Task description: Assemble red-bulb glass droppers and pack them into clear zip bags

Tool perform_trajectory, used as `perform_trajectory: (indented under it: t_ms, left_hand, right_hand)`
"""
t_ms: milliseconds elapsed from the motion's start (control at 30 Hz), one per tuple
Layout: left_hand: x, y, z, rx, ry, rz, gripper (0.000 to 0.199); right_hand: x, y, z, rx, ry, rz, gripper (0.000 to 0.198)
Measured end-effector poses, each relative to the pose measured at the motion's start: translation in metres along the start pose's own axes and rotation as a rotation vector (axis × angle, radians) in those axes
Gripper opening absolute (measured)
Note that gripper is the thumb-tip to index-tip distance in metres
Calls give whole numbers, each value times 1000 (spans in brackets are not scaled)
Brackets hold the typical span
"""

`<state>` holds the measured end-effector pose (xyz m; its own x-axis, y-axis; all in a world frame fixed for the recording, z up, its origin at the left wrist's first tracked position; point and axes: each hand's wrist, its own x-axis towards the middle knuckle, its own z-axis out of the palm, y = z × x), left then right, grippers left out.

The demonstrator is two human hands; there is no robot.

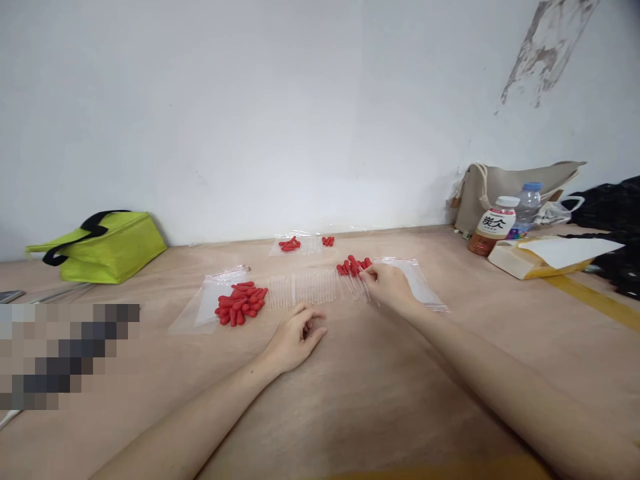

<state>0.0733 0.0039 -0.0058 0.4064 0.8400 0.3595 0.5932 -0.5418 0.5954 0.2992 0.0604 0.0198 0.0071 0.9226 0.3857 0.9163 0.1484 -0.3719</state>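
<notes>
My right hand (393,287) pinches a red-bulbed glass dropper at the right end of the row, its fingertips partly hiding it. Several droppers with red rubber bulbs (351,265) lie side by side just left of those fingers, their thin glass stems pointing toward me. My left hand (296,339) rests on the table with thumb and fingers apart and slightly curled, holding nothing. Just beyond it, clear glass tubes (315,288) are laid out in a row. A heap of loose red rubber bulbs (240,305) sits on a clear zip bag (203,310) to the left.
Another zip bag (415,287) lies beside my right hand. Near the wall, a clear bag (313,245) bears more red bulbs. A lime-green bag (117,250) stands left. At right are a drink bottle (495,227), a beige bag (505,180) and an open packet (525,257).
</notes>
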Motion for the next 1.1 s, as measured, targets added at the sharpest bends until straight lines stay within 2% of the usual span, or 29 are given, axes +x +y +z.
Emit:
perform_trajectory:
  t_ms: [100, 200, 300, 500, 933, 1100]
  left_hand:
    - [1, 0, -1, 25, -46, 28, 13]
    - [2, 0, -1, 32, -61, 35, 13]
    - [2, 0, -1, 34, -74, 30, 13]
    - [2, 2, -2, 42, -91, 27, 13]
    - [1, 0, -2, 59, -95, 27, 12]
    - [0, 0, -1, 63, -93, 28, 12]
  right_hand:
    - [15, 5, 9, -43, 2, 117, 28]
    - [19, 6, 18, -84, 15, 157, 21]
    - [17, 6, 23, -120, 20, 173, 24]
    - [16, 2, 28, -186, 7, 121, 25]
    - [13, 2, 27, -151, 34, 85, 30]
    - [11, -21, 29, -135, -93, -21, 27]
